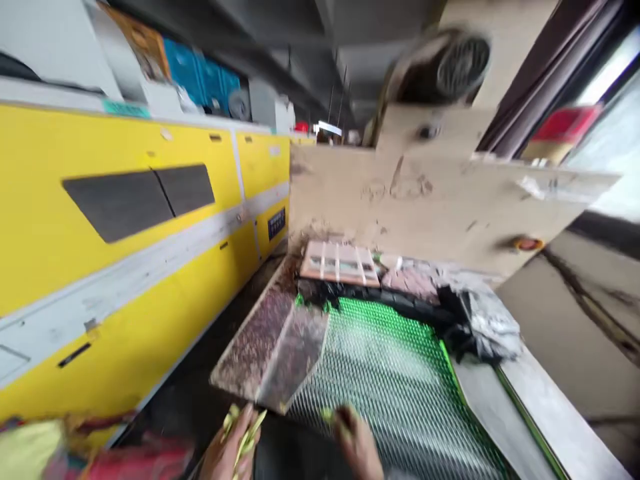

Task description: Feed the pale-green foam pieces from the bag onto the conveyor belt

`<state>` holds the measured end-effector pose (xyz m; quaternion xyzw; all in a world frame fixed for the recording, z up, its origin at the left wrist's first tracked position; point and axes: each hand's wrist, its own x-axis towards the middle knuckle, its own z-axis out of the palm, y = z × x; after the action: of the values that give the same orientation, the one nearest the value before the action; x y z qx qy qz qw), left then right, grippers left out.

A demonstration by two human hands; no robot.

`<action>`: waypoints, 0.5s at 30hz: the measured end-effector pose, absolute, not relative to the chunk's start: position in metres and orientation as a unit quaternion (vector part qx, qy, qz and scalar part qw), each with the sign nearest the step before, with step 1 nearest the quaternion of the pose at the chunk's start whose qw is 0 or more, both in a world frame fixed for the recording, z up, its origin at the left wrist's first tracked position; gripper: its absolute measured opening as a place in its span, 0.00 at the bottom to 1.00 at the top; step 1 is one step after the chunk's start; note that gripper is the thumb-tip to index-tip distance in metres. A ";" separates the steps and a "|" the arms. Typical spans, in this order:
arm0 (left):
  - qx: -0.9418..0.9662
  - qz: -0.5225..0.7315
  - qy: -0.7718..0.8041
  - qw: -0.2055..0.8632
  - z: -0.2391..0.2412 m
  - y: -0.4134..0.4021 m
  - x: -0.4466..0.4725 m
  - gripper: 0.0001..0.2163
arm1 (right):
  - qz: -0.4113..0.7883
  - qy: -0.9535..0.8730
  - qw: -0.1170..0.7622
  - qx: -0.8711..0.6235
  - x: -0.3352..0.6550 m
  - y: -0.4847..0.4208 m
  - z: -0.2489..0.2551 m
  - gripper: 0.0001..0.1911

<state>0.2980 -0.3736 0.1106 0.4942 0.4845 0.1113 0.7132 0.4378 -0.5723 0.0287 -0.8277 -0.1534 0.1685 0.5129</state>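
Pale green strips (244, 437) lie bunched in a person's left hand (225, 453) at the bottom edge of the frame, the fingers curled shut around them, the strips' long axis slanting up and to the right. Just beside it, the right hand (359, 445) pinches a small green scrap (327, 416), though blur makes the exact grip hard to read. The right hand is the nearer of the two to a green-edged diamond metal mesh (390, 373), whose near part lies just past its fingers; the mesh stretches away from the hands, up and to the right. Ahead of the left hand, a speckled brown board (253, 343) lies at a slant, with a clear plastic sheet (295, 357) across it, touching the mesh. Beyond them, a black rubber strip (370, 300) borders the far side of the mesh, near a pink packet bound with white bands (340, 263) and crumpled silver foil (487, 320). A tall beige board (425, 200) rises behind, with a long yellow cabinet with a grey stripe (125, 233) along the left and a red-and-yellow cloth (135, 460) at lower left.
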 end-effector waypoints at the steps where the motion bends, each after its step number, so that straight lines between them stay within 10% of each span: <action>1: 0.498 0.076 0.484 0.716 0.102 -0.391 0.304 0.31 | 0.170 -0.132 0.492 -0.843 0.449 -0.594 0.019 0.14; 6: 0.613 -0.103 0.338 0.706 0.063 -0.457 0.333 0.26 | 0.092 -0.142 0.261 -0.950 0.480 -0.660 -0.001 0.12; 15: 0.848 -0.205 0.068 0.485 0.052 -0.503 0.390 0.07 | 0.240 -0.199 0.566 -0.763 0.437 -0.672 0.047 0.15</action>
<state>0.3902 -0.5029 0.0515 0.8475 0.0682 -0.2051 0.4847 0.4366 -0.6721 0.0472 -0.7628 -0.1994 0.2401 0.5663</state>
